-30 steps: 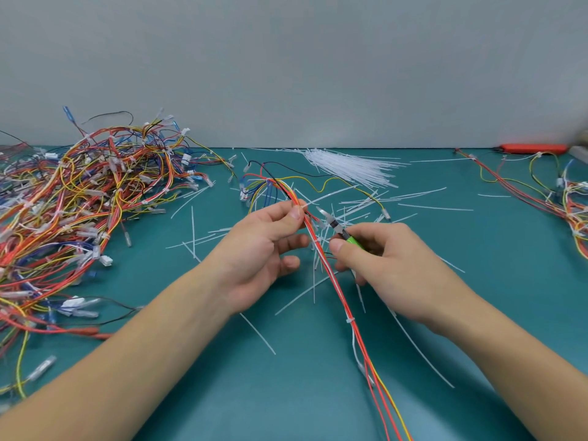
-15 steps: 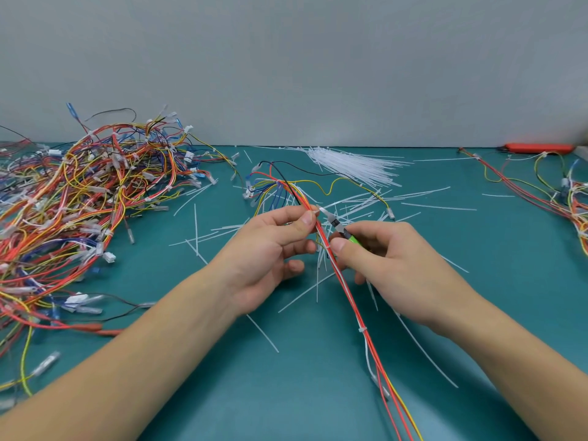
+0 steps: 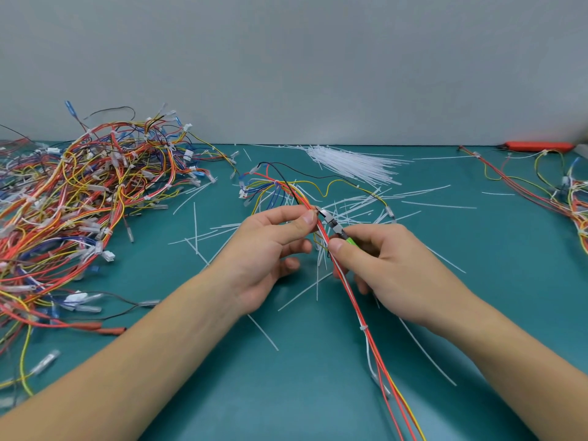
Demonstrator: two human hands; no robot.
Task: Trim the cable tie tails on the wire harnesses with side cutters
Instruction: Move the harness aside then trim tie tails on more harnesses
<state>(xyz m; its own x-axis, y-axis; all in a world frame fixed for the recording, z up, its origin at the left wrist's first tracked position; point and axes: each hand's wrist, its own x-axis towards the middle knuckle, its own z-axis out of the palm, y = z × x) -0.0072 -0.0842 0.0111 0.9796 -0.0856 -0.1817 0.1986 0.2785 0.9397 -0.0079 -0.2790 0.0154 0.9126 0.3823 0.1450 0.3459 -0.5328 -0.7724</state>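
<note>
Left grip (image 3: 270,246) pinching one harness (image 3: 346,288); right grip (image 3: 388,262), one cutter (image 3: 334,222)

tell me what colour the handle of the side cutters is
Bright green, seen in the head view on the side cutters held in the right hand.

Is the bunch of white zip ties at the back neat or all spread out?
Mostly neat: the cable tie bundle lies together at the back of the teal table, fanning slightly at one end. The scattered white strips nearer the hands are loose trimmed tails.
</note>
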